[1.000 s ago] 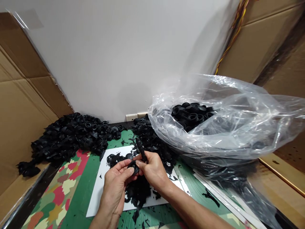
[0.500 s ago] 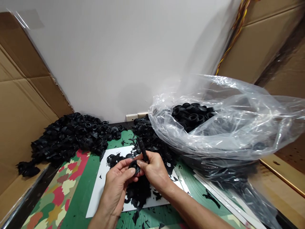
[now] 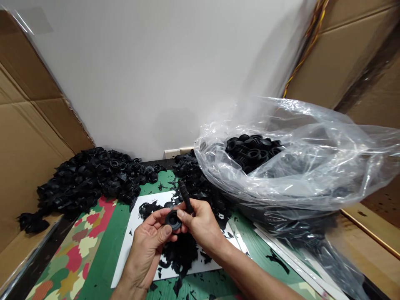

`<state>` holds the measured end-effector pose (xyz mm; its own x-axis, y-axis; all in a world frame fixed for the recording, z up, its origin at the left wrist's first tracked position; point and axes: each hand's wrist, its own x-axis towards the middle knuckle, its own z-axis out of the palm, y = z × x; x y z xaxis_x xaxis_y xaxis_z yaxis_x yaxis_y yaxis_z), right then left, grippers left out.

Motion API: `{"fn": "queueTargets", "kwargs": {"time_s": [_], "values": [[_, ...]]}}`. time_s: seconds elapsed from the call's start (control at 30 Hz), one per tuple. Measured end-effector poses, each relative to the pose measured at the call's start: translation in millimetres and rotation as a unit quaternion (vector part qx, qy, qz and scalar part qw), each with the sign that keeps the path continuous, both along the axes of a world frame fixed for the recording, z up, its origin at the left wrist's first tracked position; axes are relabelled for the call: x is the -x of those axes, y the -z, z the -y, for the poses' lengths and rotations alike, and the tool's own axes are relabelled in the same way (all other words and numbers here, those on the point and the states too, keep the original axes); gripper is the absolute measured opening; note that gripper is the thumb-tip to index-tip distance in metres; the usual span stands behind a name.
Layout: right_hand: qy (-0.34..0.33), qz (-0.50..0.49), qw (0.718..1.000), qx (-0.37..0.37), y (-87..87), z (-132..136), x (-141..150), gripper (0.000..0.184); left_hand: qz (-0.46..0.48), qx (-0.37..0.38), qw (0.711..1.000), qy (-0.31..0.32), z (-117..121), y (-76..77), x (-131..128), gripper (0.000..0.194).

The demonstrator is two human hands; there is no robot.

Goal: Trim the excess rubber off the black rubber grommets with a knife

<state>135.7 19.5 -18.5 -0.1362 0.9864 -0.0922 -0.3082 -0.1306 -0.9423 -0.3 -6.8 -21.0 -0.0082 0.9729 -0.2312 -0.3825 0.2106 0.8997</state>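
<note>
My left hand holds a round black rubber grommet between thumb and fingers, with its hole facing me. My right hand is pressed close against the grommet's right side. Its fingers pinch a slim ribbed black rubber piece that stands upright above them. I cannot tell whether this piece joins the grommet. Under both hands lies a heap of black rubber scraps on a white sheet.
A large heap of black ribbed rubber parts lies at the back left. A clear plastic bag full of similar parts fills the right side. A green camouflage-patterned mat lies underneath, with cardboard walls on both sides.
The grommet has turned so its round hole faces me. Both hands have shifted slightly, and the view has tilted a little.
</note>
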Motion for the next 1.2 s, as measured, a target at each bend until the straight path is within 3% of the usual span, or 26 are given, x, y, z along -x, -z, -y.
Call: {"fn": "queueTargets", "kwargs": {"time_s": [0.33,0.93,1.2], "values": [[-0.007,0.005,0.999,0.035,0.3,0.2,0.8,0.017,0.014,0.001,0.999,-0.029,-1.0,6.6,-1.0,0.039],[-0.022,-0.028,0.999,0.009,-1.2,1.9,0.1,0.02,0.07,-0.019,0.997,-0.038,3.4,8.1,3.8,0.037],[-0.038,-0.051,0.998,0.009,-1.2,3.6,1.3,0.025,0.087,0.005,0.994,-0.066,1.3,7.7,-0.8,0.025]]}}
